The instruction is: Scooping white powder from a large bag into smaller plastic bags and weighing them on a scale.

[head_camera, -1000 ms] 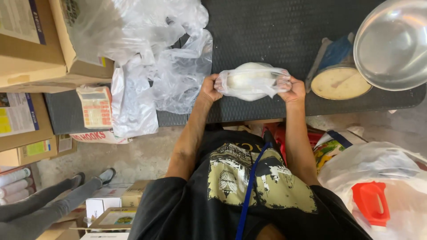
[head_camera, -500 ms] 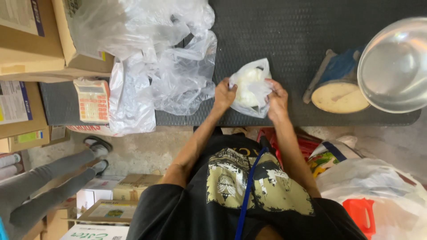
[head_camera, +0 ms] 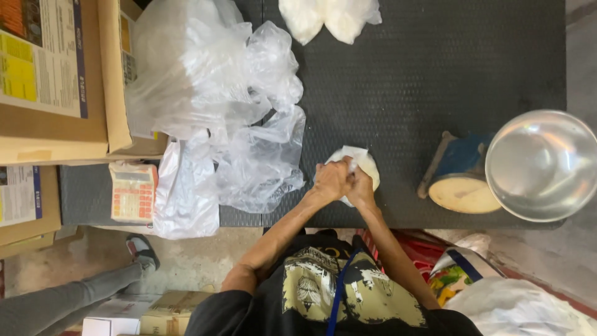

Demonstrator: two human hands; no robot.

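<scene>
A small clear plastic bag filled with white powder [head_camera: 363, 163] rests on the dark textured mat [head_camera: 404, 93]. My left hand [head_camera: 331, 180] and my right hand [head_camera: 360, 186] are pressed together over the bag's near side, both closed on its gathered top. Most of the bag is hidden under my hands. Two more filled white bags [head_camera: 329, 17] lie at the mat's far edge.
A heap of empty clear plastic bags [head_camera: 217, 118] lies left of my hands. Cardboard boxes [head_camera: 56, 81] stand at far left. A steel bowl [head_camera: 542, 165] sits on a blue scale [head_camera: 461, 177] at right. Another person's leg and shoe [head_camera: 140, 249] are at lower left.
The bag was held stretched between both hands above the mat. It has come down onto the mat, and both hands have closed together on its top.
</scene>
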